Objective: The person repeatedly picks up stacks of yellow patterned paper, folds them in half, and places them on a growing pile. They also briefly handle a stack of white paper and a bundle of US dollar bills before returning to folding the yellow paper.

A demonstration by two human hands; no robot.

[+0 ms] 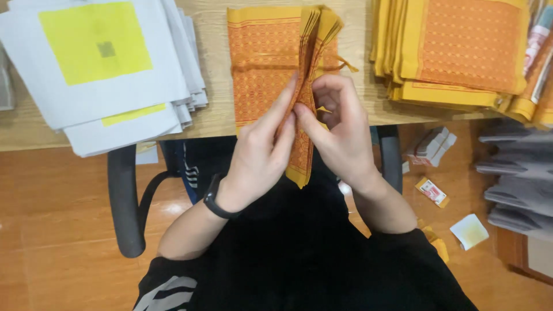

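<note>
**Both hands pinch a fanned bundle of orange paper sheets at the desk edge**

The left hand (259, 155) and the right hand (340, 132) meet over the near edge of the wooden desk (216, 118), gripping a bundle of orange patterned sheets (302, 147) with yellow borders. The left fingers (282, 106) lie straight along the bundle's left face, closed against it; the right fingers (325, 86) curl and press it from the other side. The bundle stands on edge between them, its upper sheets fanning apart above the hands and its lower corner hanging past the desk edge over the person's dark clothing.

Behind the bundle, a flat orange sheet (259, 63) of the same pattern lies on the desk. A black wristband (218, 201) sits on the left wrist. To the left lies a stack of white sheets with yellow squares (98, 63); to the right, a thick pile of orange and yellow sheets (461, 52). Below are a black chair armrest (124, 201) and small paper packets (432, 191) scattered on the orange floor (57, 230).
</note>
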